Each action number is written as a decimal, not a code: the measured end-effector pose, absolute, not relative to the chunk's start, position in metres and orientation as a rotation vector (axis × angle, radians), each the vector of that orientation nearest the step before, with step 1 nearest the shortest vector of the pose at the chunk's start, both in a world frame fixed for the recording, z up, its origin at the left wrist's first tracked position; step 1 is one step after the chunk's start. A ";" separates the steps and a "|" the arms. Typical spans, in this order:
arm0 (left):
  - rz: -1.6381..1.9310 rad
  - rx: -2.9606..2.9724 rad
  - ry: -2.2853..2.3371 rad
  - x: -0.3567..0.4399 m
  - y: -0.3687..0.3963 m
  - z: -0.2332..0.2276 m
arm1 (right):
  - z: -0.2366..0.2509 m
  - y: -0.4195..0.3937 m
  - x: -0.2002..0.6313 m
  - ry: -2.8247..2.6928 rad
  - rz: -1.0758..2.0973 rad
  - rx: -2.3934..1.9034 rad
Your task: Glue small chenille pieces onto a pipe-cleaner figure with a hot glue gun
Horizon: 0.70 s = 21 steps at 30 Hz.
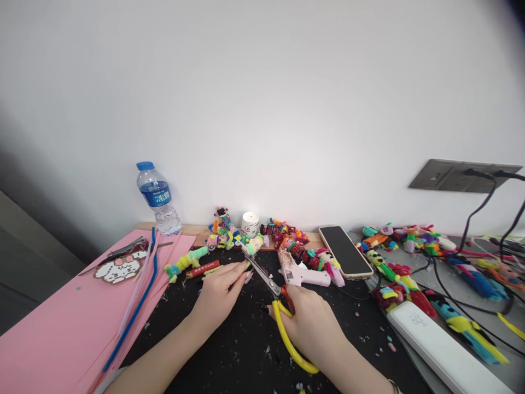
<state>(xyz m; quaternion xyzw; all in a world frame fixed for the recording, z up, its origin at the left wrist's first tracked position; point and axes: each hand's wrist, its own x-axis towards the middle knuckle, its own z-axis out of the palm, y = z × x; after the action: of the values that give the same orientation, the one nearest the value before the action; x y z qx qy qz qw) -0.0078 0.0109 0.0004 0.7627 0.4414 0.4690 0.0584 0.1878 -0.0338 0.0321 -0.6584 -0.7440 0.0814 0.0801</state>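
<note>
Steel blades are running up from the orange handle (289, 300) of the scissors (263, 276), at mid-surface over a black mat. Right hand (314, 322) is curling closed around that handle; a smooth, thick yellow loop (292, 347) is bowing out below it. Left hand (223, 287) is bringing thumb and fingers nearly together beside the blade tips; can't tell what, if anything, it's pinching.

Fuzzy stuff: a ribbed yellow-green piece (186, 263) is lying left of the hands, a red packet (203, 269) is sitting just beside it. More lumpy, multicoloured fuzzy figures (324, 260) are lying behind the hands and off to the right. Pale pink plastic glue gun (308, 276) is lying on its side, its front end looking stained. Flat black-screened phone (346, 251) is resting right of it.

Surface: black mat (221, 355) is carrying small scraps. Smooth pink sheets (45, 328) are covering the left, with a blue strip (128, 331) running across them. Clear plastic bottle (158, 200) is standing at the back. Long white rounded box (441, 347) is lying front right. Plain pale wall (262, 109) is rising behind; black cables (468, 219) are hanging from a grey socket plate (441, 175).
</note>
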 end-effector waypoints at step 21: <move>1.350 1.419 1.203 -0.002 0.014 0.004 | 0.023 -0.029 0.190 -2.126 0.319 -1.786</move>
<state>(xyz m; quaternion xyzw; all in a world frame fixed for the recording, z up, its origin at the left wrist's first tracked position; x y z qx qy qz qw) -0.0022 0.0142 0.0037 0.5632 0.4777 0.5358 0.4093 0.1904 -0.0286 0.0232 -0.6295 -0.7492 0.1125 0.1724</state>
